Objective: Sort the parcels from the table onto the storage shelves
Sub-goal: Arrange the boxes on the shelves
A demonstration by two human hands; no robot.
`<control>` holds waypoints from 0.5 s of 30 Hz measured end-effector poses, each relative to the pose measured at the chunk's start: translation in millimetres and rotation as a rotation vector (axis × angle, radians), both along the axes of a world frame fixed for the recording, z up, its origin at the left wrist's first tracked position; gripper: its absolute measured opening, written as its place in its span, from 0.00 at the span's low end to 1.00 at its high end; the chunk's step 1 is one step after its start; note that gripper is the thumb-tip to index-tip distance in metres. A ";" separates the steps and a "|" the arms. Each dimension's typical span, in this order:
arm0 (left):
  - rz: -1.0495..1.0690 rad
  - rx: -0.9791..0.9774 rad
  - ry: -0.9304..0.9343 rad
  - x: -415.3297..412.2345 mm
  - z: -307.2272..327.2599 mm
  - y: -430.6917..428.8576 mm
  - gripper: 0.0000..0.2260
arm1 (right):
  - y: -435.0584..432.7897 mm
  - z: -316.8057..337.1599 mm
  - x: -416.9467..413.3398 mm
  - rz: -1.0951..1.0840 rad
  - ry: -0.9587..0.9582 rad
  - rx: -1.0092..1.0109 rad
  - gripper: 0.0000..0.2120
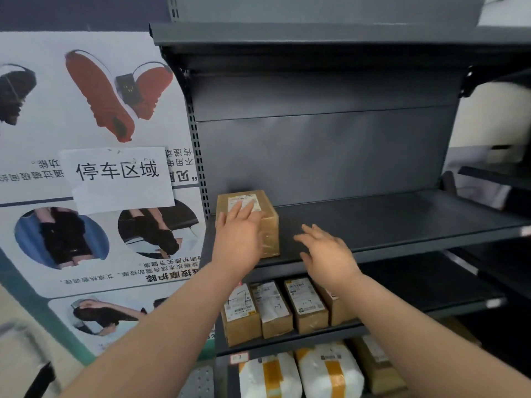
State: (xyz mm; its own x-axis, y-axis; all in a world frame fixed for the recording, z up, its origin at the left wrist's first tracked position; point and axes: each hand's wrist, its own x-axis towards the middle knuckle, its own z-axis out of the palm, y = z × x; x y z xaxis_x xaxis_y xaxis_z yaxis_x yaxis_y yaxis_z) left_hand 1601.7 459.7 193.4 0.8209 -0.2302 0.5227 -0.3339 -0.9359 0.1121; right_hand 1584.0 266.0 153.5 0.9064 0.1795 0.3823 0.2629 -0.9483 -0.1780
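Note:
A small brown cardboard parcel [268, 225] with a white label stands at the left end of a dark grey shelf [402, 219]. My left hand [238, 237] lies flat against its front and top, fingers straight over the label. To the right of the box my right hand [324, 248] hovers just above the shelf with its fingers spread, holding nothing and apart from the parcel.
On the shelf below stand several brown labelled parcels [275, 308] in a row. Lower still lie white padded bags with orange tape [327, 372]. A large poster [94, 156] covers the panel at the left. The shelf's metal back panel [330, 147] rises behind.

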 end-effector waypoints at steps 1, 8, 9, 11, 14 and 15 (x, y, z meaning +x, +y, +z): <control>-0.043 0.033 -0.001 -3.6 -0.8 -10.8 0.21 | -11.3 -5.2 -9.3 -0.025 0.010 -0.044 0.22; -0.318 0.248 0.064 -42.2 -23.3 -105.9 0.16 | -100.8 -33.8 -101.3 -0.236 0.125 -0.149 0.20; -0.345 0.294 0.065 -51.0 -28.7 -120.8 0.16 | -116.1 -37.7 -120.0 -0.272 0.148 -0.141 0.20; -0.407 0.374 0.098 -72.9 -39.2 -152.0 0.15 | -146.9 -44.5 -162.4 -0.349 0.190 -0.127 0.20; -0.524 0.469 0.226 -119.4 -52.7 -203.7 0.13 | -188.9 -54.4 -236.7 -0.476 0.224 -0.115 0.17; -0.560 0.487 0.283 -138.9 -56.5 -221.2 0.13 | -201.6 -57.6 -263.6 -0.517 0.235 -0.105 0.15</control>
State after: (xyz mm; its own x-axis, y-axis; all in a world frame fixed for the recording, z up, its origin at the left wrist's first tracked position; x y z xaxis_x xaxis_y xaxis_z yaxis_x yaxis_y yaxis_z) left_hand 1462.7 238.5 136.9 0.6019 -0.7972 0.0460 -0.7896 -0.6027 -0.1154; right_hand 1320.4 64.5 95.8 0.9450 -0.2829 0.1639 -0.2743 -0.9588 -0.0735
